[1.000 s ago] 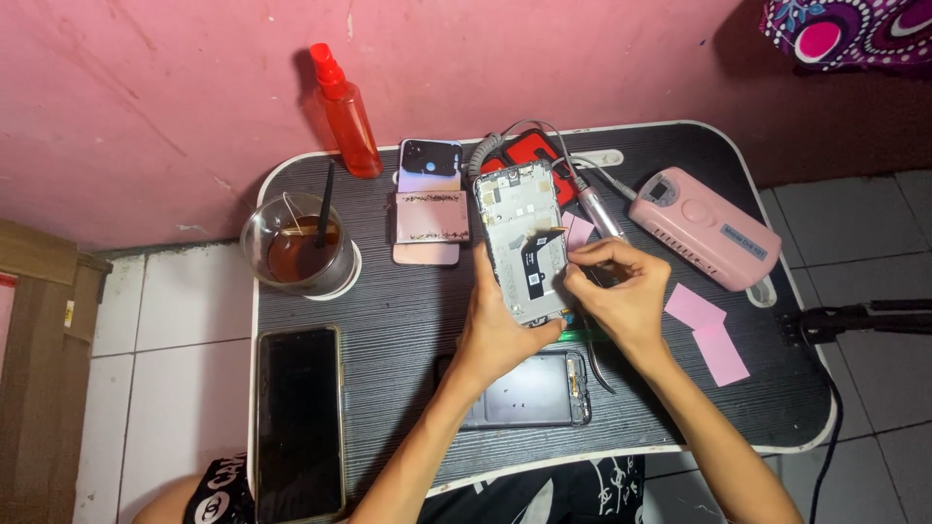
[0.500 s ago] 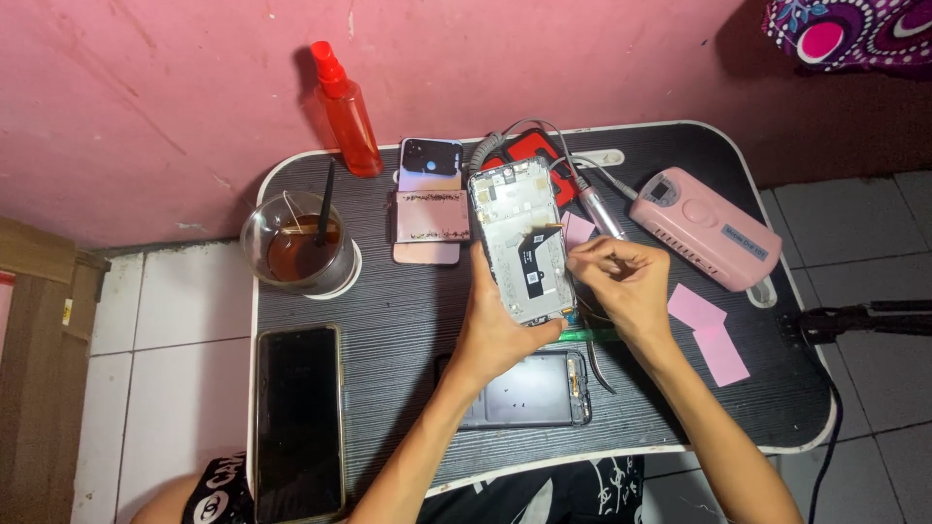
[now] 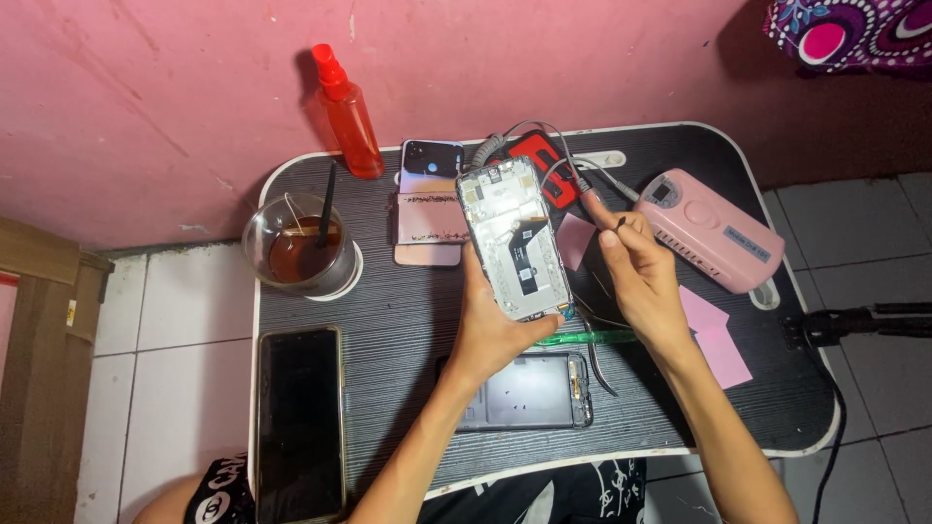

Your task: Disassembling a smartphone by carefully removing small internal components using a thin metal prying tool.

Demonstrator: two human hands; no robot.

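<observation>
From the head view, the left hand (image 3: 495,335) grips the lower end of an opened phone (image 3: 515,240), fingers wrapped round its edges, holding it tilted above the dark surface (image 3: 388,320) with its bare inner frame facing up. The right hand (image 3: 636,277) is just beside the phone's right edge, fingers pinched narrow on a small dark bit (image 3: 619,224), possibly a screw or tool tip; it is too small to tell. Below the hands lie a back cover (image 3: 529,391), a green tool (image 3: 582,338) and tweezers (image 3: 594,364). Behind the phone are a pink phone (image 3: 427,209) and a red device (image 3: 544,165) with cables. A red spray bottle (image 3: 348,114) stands at the back, a glass (image 3: 299,247) of dark drink to the left, a black phone (image 3: 299,419) at the near left, a pink box (image 3: 714,230) to the right.
</observation>
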